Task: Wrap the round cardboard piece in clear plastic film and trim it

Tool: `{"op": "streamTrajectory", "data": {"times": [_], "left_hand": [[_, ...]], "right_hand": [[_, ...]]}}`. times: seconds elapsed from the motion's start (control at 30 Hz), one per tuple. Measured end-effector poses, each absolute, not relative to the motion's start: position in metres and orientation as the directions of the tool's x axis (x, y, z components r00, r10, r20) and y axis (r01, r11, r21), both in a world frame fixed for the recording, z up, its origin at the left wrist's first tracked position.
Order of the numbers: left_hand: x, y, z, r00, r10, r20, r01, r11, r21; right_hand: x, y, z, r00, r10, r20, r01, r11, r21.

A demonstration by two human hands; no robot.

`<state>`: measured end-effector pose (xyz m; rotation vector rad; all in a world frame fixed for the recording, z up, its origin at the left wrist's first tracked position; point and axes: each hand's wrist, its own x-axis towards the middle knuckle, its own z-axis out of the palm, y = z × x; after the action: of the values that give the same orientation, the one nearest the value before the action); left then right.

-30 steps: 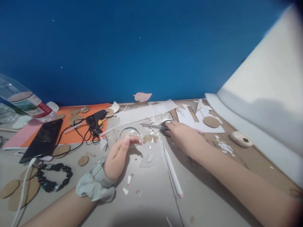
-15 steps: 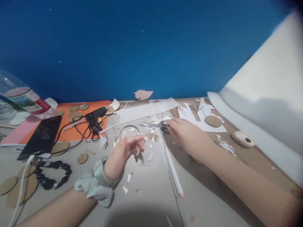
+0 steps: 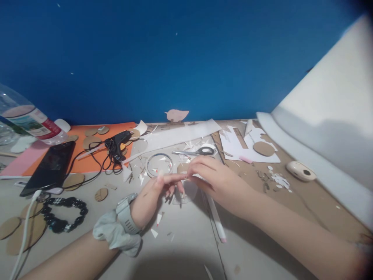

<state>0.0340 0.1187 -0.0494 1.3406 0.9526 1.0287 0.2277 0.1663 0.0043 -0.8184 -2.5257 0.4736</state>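
My left hand (image 3: pixel 152 194), with a watch (image 3: pixel 128 212) and a pale scrunchie (image 3: pixel 115 233) behind it, points its index finger to the right while the other fingers bend loosely below. The fingertips of my right hand (image 3: pixel 223 184) pinch together at the tip of that index finger; anything between them is too small to make out. Just beyond the hands lie scissors (image 3: pixel 201 151) with dark handles, untouched. A clear ring (image 3: pixel 147 165) rests behind my left hand. Under the fingers is a translucent piece (image 3: pixel 190 193), partly hidden. A white pen (image 3: pixel 217 221) lies below my right hand.
Paper scraps (image 3: pixel 154 233) litter the table. To the left are a glue gun (image 3: pixel 118 146) with its cord, a phone (image 3: pixel 49 167), a bottle (image 3: pixel 37 124) and a beaded bracelet (image 3: pixel 65 229). A pink bird cutout (image 3: pixel 176 115) stands against the blue wall; white discs (image 3: pixel 280 181) lie right.
My right hand has let go of the scissors, which now lie on the table, and has come nearer to meet my left index fingertip. My left index finger has straightened out.
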Motion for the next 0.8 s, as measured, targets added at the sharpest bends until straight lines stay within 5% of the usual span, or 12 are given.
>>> {"op": "streamTrajectory", "data": {"times": [0.17, 0.37, 0.5, 0.63, 0.8], "left_hand": [[0.032, 0.123, -0.046, 0.329, 0.944, 0.012, -0.028, -0.003, 1.000], [0.031, 0.128, -0.043, 0.393, 0.919, 0.030, -0.224, 0.063, 0.973], [0.029, 0.127, -0.036, 0.242, 0.961, 0.136, 0.031, -0.148, 0.989], [0.025, 0.130, -0.027, 0.603, 0.757, 0.249, 0.445, -0.579, 0.683], [0.025, 0.132, -0.038, 0.623, 0.736, 0.264, 0.607, -0.668, 0.430]], "right_hand": [[0.227, 0.166, 0.003, -0.715, 0.629, 0.304, 0.462, 0.752, -0.469], [0.227, 0.163, 0.000, -0.670, 0.630, 0.393, 0.412, 0.756, -0.509], [0.228, 0.162, 0.005, -0.624, 0.675, 0.394, 0.422, 0.715, -0.557], [0.229, 0.164, 0.011, -0.559, 0.749, 0.355, 0.450, 0.634, -0.629], [0.230, 0.164, 0.013, -0.569, 0.761, 0.311, 0.434, 0.599, -0.673]]}}
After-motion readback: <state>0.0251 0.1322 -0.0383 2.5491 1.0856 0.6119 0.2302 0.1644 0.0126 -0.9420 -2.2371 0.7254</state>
